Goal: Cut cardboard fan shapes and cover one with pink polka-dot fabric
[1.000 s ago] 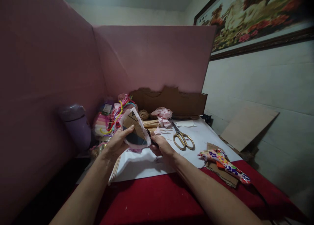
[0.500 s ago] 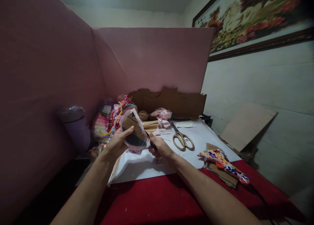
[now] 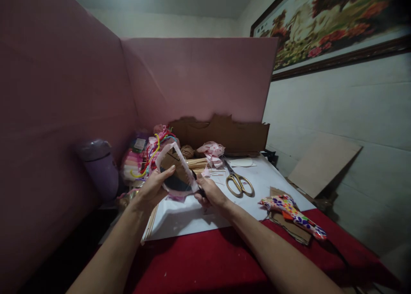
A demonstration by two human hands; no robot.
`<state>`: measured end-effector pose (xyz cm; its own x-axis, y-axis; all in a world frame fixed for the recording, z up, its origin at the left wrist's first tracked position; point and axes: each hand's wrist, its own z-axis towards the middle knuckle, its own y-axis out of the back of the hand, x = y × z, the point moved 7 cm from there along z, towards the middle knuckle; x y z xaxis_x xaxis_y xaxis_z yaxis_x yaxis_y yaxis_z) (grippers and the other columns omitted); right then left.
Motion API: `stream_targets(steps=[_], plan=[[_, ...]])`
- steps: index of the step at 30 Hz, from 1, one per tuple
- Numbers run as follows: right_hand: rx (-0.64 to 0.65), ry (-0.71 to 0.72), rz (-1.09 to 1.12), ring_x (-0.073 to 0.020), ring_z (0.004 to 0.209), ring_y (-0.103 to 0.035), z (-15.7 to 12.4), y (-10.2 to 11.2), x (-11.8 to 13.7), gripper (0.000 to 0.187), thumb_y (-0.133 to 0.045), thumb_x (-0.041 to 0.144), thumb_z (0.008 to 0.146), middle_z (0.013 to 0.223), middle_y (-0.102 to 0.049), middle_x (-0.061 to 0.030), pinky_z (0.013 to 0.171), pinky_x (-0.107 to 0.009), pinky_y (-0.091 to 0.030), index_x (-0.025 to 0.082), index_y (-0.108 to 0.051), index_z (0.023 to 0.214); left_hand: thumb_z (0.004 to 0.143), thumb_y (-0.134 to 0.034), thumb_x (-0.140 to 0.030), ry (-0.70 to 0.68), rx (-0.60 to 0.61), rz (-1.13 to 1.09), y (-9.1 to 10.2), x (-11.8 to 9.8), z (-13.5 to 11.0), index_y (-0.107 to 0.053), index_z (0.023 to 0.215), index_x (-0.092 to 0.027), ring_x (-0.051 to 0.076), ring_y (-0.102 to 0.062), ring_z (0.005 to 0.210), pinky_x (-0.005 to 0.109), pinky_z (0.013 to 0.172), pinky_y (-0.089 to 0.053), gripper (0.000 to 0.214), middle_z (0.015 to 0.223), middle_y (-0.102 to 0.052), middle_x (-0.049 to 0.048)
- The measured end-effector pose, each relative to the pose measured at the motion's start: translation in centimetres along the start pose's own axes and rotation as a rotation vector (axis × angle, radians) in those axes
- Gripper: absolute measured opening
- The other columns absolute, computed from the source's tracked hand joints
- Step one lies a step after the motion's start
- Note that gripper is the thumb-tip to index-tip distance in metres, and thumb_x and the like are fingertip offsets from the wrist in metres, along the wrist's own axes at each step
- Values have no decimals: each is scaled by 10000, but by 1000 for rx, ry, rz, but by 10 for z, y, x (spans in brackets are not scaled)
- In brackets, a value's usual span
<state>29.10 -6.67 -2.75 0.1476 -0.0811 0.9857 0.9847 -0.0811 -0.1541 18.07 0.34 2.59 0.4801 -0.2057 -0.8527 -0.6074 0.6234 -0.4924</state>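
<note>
My left hand grips a cardboard piece with its thumb lying across the face. Pale pink fabric with a snipped, notched edge borders this piece, and its lower part looks dark. My right hand is closed around small black scissors at the piece's right edge; the fingers hide most of them. Beyond the right hand, large gold-handled scissors lie on a white sheet.
A flower-patterned glue gun rests on cardboard scraps at the right. Behind my hands are wooden sticks, a twine ball, crumpled pink fabric and colourful pipe cleaners. A purple bin stands left, near pink partitions.
The black scissors show more beside the fabric edge, and the fingers of my right hand have shifted slightly. My left hand keeps its hold on the cardboard piece.
</note>
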Motion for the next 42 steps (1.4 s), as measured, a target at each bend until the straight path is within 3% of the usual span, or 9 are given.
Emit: stream_targets(steps=[6,18,24,31,36,42], plan=[[18,-16,75,-41,296,-259,-2,-2,0,547,-433,759,731,441,-442,87,280,-136,-192,213,-421,766,700,-713,-118,1,3,9,-4,1,-2,-653,1055,-148,167,-685,701,263,689,-559,361,846,-742,49],[18,-54,165,-21,285,-211,1,-2,-2,564,-454,764,714,408,-379,97,291,-132,-118,205,-393,686,670,-753,-178,-21,-18,30,-2,5,1,-619,1138,-187,184,-686,768,279,756,-543,487,922,-736,51],[-5,-55,150,-27,290,-246,3,1,-4,581,-447,764,719,404,-387,86,278,-138,-133,189,-423,640,693,-732,-179,-18,-18,47,-3,5,0,-656,1078,-199,184,-677,785,267,744,-542,394,928,-735,46],[-44,-29,136,-28,283,-248,0,1,0,585,-443,767,718,396,-394,86,285,-149,-138,188,-436,636,706,-724,-188,-5,20,68,-6,8,-2,-634,1126,-177,194,-681,793,273,740,-544,430,938,-735,68],[-40,-22,119,-25,281,-223,-1,0,3,585,-449,771,708,392,-374,93,288,-157,-122,191,-426,636,696,-734,-177,-20,11,67,-8,8,-3,-611,1156,-191,192,-687,797,280,744,-544,477,946,-734,64],[-29,-1,180,-16,305,-158,0,1,4,535,-546,715,688,424,-286,126,312,-154,-99,209,-373,667,678,-751,-214,-16,12,62,-6,11,-1,-657,1064,-159,227,-684,842,316,795,-539,401,955,-731,85]])
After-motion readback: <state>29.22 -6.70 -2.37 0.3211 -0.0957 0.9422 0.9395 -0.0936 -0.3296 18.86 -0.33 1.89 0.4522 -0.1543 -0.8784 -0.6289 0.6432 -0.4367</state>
